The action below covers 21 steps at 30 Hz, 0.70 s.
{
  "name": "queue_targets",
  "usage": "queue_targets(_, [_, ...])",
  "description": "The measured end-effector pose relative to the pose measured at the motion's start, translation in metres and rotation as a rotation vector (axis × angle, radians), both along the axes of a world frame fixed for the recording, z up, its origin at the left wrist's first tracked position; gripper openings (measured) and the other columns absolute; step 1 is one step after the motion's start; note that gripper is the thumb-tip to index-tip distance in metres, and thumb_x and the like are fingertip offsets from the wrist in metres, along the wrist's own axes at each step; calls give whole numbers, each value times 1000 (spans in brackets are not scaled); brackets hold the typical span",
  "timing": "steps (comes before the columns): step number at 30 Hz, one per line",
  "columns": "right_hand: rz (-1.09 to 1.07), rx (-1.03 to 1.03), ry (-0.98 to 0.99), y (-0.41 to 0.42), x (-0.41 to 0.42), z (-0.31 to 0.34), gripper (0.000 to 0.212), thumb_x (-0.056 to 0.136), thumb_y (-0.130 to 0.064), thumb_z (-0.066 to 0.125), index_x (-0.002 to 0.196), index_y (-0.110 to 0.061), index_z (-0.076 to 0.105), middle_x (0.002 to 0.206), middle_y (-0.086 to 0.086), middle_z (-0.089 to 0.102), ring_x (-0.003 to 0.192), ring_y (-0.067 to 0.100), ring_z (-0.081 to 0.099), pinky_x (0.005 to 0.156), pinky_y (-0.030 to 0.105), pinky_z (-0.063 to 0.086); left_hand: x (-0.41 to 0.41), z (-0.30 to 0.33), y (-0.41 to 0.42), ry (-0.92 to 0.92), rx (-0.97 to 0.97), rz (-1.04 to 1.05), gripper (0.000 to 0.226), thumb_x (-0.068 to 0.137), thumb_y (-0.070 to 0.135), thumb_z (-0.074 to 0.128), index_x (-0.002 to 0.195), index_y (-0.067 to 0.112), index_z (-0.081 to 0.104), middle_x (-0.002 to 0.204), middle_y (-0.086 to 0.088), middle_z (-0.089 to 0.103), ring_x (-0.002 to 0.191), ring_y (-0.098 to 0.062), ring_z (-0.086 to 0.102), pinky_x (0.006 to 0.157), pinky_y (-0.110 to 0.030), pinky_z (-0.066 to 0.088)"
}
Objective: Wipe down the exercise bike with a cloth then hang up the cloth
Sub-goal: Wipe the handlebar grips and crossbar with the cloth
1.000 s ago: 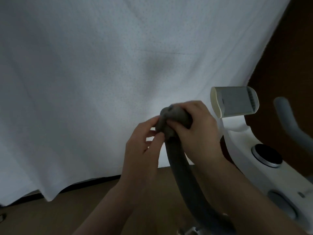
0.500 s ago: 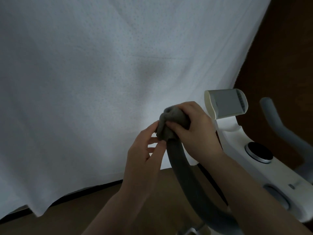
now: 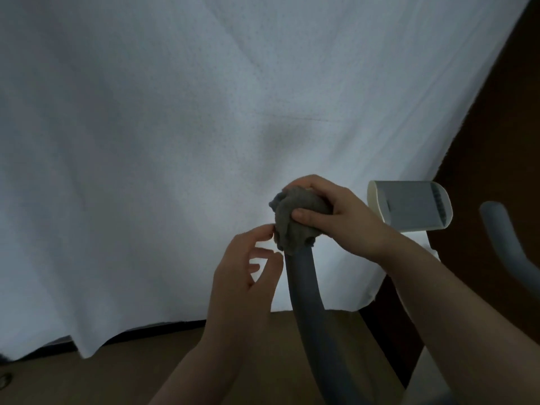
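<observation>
The right hand (image 3: 336, 217) gripped a bunched grey cloth (image 3: 295, 226) over the left handlebar (image 3: 306, 293) tip; the left hand (image 3: 245, 276), fingers loosely spread, touched the cloth's edge beside that handlebar.

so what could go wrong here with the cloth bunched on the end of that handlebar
Only the right hand holds the cloth, wadded over the tip of the handlebar; a bunched wad may wipe only the very end and skip the curve below. The left hand just touches the cloth's edge with its fingertips, so a loose tail could slip free if the right grip eases. The console display sits close beside that hand and might get knocked.
</observation>
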State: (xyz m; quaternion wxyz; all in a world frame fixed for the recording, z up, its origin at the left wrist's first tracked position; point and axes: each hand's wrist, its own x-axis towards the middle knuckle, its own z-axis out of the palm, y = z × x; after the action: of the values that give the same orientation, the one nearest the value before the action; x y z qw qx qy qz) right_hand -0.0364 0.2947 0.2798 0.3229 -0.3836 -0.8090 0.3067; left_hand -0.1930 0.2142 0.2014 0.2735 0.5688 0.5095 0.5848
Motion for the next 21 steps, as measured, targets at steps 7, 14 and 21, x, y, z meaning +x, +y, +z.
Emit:
queue_targets(7, [83, -139, -92, 19, -18, 7, 23, 92, -16, 62, 114, -16, 64, 104, -3, 68, 95, 8, 64, 82, 23, 53, 9, -1, -16, 39, -10, 99, 27, 91, 13, 59, 112, 30, 59, 111, 20, 60, 96, 6, 58, 73, -11, 44])
queue_targets(14, [-122, -73, 263, -5, 2, -25, 24, 91, -21, 63, 115, -21, 62, 96, -9, 65, 82, 0, 62, 60, 9, 46, 17, 2, -23, 66, -30, 121, 30, 91, 17, 58, 120, 25, 59, 115, 18, 61, 97, 6, 58, 78, -13, 48])
queue_targets(21, [-421, 78, 317, -39, -13, -48, 30, 91, -26, 64, 120, -20, 61, 101, -12, 66, 91, -3, 61, 81, 8, 50, 34, -9, -33, 89, -22, 76, 27, 91, 17, 59, 117, 27, 60, 111, 18, 63, 99, 2, 60, 81, -18, 50])
